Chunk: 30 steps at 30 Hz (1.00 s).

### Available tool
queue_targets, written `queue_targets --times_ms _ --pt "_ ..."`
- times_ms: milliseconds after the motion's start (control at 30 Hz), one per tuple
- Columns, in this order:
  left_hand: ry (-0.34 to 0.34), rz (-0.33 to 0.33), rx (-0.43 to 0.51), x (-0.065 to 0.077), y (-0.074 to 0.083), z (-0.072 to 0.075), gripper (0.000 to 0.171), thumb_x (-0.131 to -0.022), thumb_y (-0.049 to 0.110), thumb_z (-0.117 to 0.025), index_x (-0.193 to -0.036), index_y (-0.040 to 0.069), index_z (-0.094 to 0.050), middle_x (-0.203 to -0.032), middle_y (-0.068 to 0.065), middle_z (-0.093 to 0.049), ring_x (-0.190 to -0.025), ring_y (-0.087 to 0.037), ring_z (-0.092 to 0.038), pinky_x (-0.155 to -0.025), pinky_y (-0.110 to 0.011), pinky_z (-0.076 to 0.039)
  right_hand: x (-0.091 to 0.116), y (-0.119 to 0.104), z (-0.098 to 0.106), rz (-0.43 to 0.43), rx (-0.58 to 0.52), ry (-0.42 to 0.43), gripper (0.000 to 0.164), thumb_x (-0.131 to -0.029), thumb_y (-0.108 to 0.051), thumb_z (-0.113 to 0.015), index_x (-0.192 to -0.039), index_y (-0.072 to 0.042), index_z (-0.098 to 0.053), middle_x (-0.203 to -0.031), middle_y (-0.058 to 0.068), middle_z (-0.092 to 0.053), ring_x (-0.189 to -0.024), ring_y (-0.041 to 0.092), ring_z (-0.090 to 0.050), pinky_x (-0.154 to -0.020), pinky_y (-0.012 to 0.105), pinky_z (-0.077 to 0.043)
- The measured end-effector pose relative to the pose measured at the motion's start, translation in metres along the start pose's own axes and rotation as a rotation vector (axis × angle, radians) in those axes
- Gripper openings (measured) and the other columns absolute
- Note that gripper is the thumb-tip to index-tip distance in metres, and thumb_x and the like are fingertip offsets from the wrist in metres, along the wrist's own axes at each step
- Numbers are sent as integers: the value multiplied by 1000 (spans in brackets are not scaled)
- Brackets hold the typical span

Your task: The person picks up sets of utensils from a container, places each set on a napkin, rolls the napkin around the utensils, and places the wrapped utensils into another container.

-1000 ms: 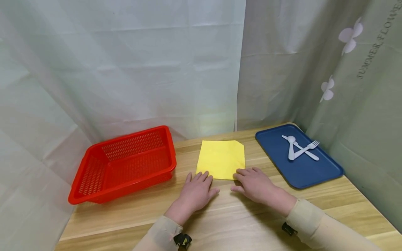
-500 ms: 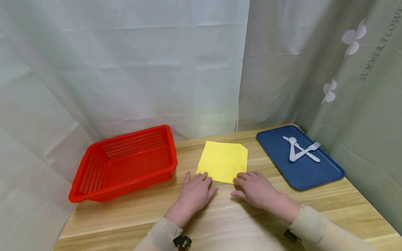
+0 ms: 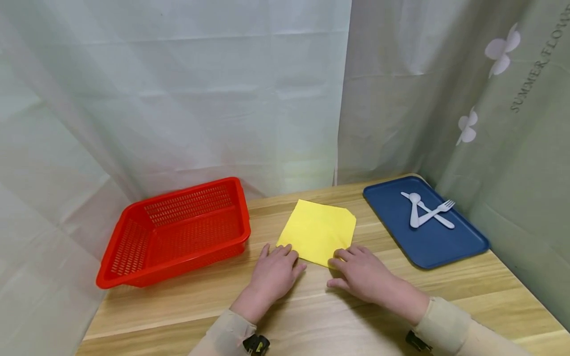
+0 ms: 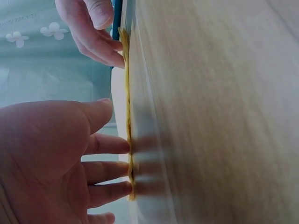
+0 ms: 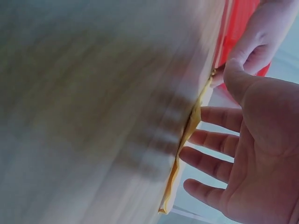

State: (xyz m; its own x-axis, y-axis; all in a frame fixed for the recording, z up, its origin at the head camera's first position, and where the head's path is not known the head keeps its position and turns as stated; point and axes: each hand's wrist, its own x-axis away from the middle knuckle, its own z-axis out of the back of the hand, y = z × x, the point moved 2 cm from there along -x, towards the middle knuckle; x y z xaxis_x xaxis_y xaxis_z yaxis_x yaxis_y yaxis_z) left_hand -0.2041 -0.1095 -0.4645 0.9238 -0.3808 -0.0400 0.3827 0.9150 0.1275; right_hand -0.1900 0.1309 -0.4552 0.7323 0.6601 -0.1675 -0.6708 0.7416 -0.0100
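While the left hand is resting its fingertips on the yellow cloth at its near left corner, the right hand is touching the near right part. Cloth is lying just ahead of and between both hands. Fingers on both are sitting apart, loosely extended. Red basket is sitting left of the left hand; blue tray, right of the right hand. Curtain beyond the right hand is showing "SUMMER FLOWE", the rest cut off.
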Motion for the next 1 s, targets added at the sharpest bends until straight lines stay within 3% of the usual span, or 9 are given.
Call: queue_targets --times_ms 133,333,433,767,1000 --pt "22 4 8 -2 0 -1 47 -111 48 -64 -136 10 -74 -150 -14 -68 -142 -35 -61 -126 -67 -34 -5 5 2 2 -22 8 40 -107 -48 -70 -125 -13 -77 -120 6 -72 -112 30 -68 -103 55 -56" --pt "111 5 38 -9 7 3 51 -109 45 -69 -144 8 -71 -150 -15 -67 -144 -35 -59 -126 -61 -38 -23 25 4 -45 -79 25 49 -111 -38 -68 -145 -3 -70 -147 18 -67 -137 40 -62 -117 61 -48" --pt "119 -14 37 -13 14 4 54 -109 45 -70 -147 7 -69 -152 -17 -65 -145 -37 -58 -125 -58 -40 -32 38 2 -64 -69 27 51 -111 -36 -68 -149 -2 -66 -154 21 -62 -142 44 -58 -118 61 -47" --pt "62 -29 -2 -27 24 -2 57 -111 45 -66 -152 5 -65 -159 -18 -59 -149 -39 -53 -126 -51 -41 -45 55 -6 -80 -110 -17 60 -110 -36 -70 -158 -1 -58 -164 25 -52 -151 44 -50 -121 63 -43" --pt "-36 -22 22 -30 22 -6 59 -111 42 -67 -153 2 -63 -161 -19 -57 -150 -39 -51 -126 -50 -41 -45 56 -8 -113 -146 -131 62 -109 -38 -72 -156 0 -59 -164 24 -51 -152 44 -48 -123 59 -43"
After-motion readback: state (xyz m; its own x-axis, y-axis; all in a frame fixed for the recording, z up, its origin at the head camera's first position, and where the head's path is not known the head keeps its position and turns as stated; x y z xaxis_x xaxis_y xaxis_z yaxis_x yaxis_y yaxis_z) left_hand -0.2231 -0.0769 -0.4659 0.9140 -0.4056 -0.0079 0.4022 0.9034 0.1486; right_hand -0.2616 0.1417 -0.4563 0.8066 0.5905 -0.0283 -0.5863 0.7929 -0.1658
